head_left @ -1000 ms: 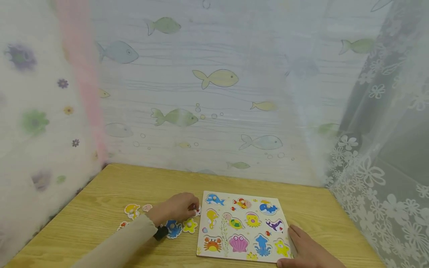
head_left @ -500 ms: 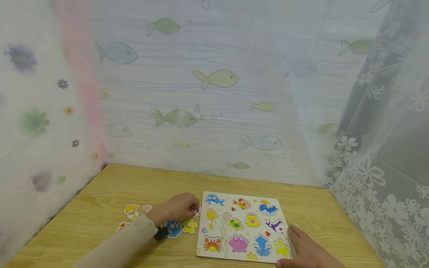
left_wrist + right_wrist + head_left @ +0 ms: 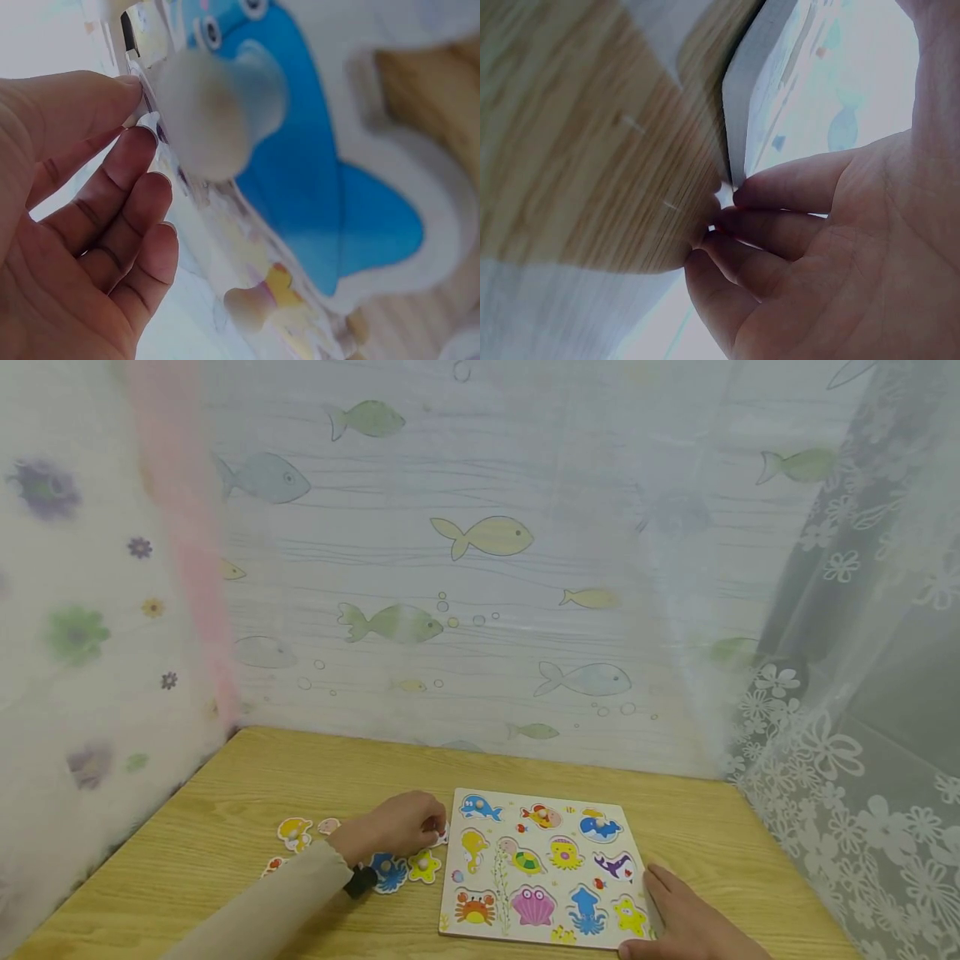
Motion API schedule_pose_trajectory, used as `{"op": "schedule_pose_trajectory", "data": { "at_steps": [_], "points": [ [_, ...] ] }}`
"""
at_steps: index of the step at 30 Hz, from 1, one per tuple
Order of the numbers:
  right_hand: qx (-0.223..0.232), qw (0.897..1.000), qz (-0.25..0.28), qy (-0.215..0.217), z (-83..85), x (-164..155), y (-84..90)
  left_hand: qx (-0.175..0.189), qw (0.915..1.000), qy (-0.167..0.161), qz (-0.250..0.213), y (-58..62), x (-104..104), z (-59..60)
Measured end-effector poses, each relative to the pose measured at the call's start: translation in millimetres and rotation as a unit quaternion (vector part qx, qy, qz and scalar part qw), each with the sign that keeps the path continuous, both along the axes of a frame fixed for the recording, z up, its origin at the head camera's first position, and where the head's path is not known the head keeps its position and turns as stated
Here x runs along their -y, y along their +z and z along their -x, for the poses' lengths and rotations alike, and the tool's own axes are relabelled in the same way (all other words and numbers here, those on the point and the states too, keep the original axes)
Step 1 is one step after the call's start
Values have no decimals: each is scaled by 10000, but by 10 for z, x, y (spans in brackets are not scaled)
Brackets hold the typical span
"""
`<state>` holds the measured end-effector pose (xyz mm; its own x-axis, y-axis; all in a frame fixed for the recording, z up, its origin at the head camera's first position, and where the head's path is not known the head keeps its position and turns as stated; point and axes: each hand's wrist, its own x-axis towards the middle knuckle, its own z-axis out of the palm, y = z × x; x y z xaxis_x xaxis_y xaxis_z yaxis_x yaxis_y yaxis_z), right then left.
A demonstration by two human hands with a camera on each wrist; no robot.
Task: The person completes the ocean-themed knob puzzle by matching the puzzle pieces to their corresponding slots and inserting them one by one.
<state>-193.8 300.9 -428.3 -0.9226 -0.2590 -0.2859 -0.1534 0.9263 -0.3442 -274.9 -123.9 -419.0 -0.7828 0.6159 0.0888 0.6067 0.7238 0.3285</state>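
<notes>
A wooden sea-animal puzzle board [image 3: 512, 802] lies on the table [image 3: 247, 793], with several pegged animal pieces set in it. My left hand [image 3: 431, 828] pinches a small white-edged puzzle piece [image 3: 442, 837] at the board's left edge. The left wrist view shows my fingertips [image 3: 139, 124] closed on a thin edge, with a blue pegged piece [image 3: 315, 187] blurred in front. My right hand [image 3: 667, 902] lies flat on the table at the board's lower right corner. Its fingertips [image 3: 750, 196] touch the board's edge [image 3: 739, 142] and hold nothing.
Loose pieces lie left of the board: a yellow one [image 3: 296, 831], a small pink one [image 3: 328, 825], a blue one [image 3: 388, 870], a yellow star shape [image 3: 424, 865]. Fish-print curtains [image 3: 480, 610] and lace [image 3: 840, 777] close in the table on three sides.
</notes>
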Motion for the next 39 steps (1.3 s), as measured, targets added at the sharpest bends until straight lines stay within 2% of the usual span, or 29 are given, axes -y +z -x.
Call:
{"op": "schedule_pose_trajectory", "data": {
  "at_steps": [7,17,24,33,39],
  "points": [
    [32,10000,26,-21,-16,-4,10,24,10000,31,-39,61,-5,2],
    [-21,10000,48,6,-10,-15,-15,-94,9991,-380,-140,113,-192,31],
    [-10,10000,46,-60,-9,-6,-11,-272,9967,-763,-84,129,-493,70],
    [69,9998,182,-36,-16,-7,1,-322,9926,-1171,-11,116,-953,72],
    [-11,9998,194,42,-8,-16,-13,-204,9921,-1242,12,109,-1213,78]
  ]
}}
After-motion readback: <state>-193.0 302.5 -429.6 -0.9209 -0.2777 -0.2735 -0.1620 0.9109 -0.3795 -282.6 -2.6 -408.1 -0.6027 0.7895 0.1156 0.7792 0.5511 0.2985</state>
